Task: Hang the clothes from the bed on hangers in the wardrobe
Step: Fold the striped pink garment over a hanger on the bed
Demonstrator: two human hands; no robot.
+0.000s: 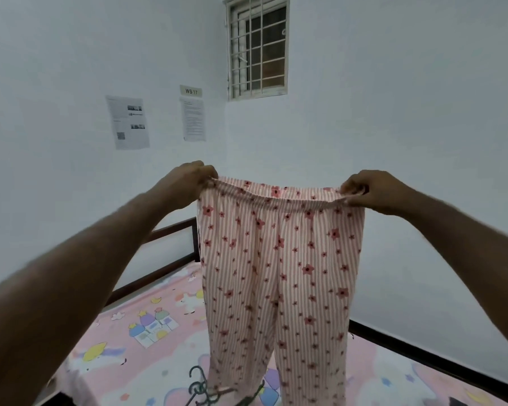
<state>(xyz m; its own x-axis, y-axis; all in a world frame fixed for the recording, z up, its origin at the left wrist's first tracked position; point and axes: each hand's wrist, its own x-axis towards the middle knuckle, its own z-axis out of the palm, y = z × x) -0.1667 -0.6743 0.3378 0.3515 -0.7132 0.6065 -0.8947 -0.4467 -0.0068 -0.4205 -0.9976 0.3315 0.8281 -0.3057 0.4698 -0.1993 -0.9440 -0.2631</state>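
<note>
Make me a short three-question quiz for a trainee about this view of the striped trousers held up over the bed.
1. True or false: the left grip and the right grip each pinch one end of the waistband of the striped pyjama trousers.
2. Multiple choice: where do the hangers lie? A) on the bed; B) on the floor; C) in the right grip.
3. Fill in the blank: the wall sign reads WS ___.

Key: 1 true; 2 A; 3 17.
</note>
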